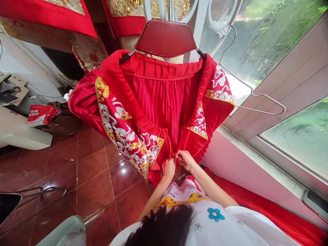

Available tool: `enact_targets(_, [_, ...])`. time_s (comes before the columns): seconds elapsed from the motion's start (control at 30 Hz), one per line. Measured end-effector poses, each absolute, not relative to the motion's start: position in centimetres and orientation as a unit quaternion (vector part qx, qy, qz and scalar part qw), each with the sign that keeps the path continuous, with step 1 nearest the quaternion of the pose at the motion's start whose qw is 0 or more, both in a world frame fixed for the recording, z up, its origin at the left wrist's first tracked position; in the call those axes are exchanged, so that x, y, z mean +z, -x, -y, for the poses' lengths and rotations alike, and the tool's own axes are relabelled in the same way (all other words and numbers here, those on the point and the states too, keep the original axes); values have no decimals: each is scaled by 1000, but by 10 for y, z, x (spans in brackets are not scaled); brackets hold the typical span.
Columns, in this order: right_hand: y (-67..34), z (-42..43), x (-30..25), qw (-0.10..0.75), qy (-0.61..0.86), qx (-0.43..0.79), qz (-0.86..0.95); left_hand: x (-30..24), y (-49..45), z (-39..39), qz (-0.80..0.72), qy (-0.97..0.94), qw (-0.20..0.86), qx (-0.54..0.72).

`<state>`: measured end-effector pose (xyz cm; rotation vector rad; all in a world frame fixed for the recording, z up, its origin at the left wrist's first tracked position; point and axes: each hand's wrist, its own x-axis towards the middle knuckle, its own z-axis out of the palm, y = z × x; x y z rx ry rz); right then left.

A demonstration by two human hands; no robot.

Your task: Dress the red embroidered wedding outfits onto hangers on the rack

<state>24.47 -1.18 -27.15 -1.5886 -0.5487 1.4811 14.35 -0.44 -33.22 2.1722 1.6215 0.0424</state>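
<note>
A red pleated skirt [153,99] with silver and gold embroidered bands hangs by its waistband from a clip hanger [166,37] with a dark red top panel. Its front hangs apart in a wide V. At the low point of that V my left hand [168,168] is closed on the skirt's red edge. Close beside it on the right, my right hand [185,160] pinches the same fabric, fingertips nearly touching the left ones. Whatever small detail lies between the fingertips is too small to make out.
An empty wire hanger [256,92] hangs at the right by the window [294,37]. More embroidered red garments [123,25] hang behind. Red floor tiles [94,171] spread at left, with a red-and-white bag [42,114] and a grey chair back [64,232].
</note>
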Motion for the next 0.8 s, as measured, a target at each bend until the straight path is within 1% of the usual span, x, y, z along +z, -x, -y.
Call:
enact_targets(0.1, [-239, 9, -256, 484, 610, 602, 177, -323, -145, -1, -586, -784, 205, 8])
enact_targets(0.2, [-236, 6, -252, 513, 596, 597, 156, -314, -146, -8, -577, -791, 203, 10])
enact_targets(0.27, [-234, 5, -256, 510, 600, 598, 149, -311, -145, -9, -573, -793, 207, 4])
enact_targets(0.43, [-227, 11, -275, 437, 605, 651, 140, -318, -139, 0, -579, -783, 227, -23])
enact_targets(0.5, [-226, 12, -275, 430, 603, 658, 137, -321, -139, 2, -582, -780, 230, -26])
enact_targets(0.7, [-221, 8, -258, 478, 619, 608, 133, -317, -145, -6, -586, -777, 230, -29])
enact_targets(0.8, [-221, 7, -262, 502, 626, 577, 154, -316, -147, -12, -591, -773, 229, -22])
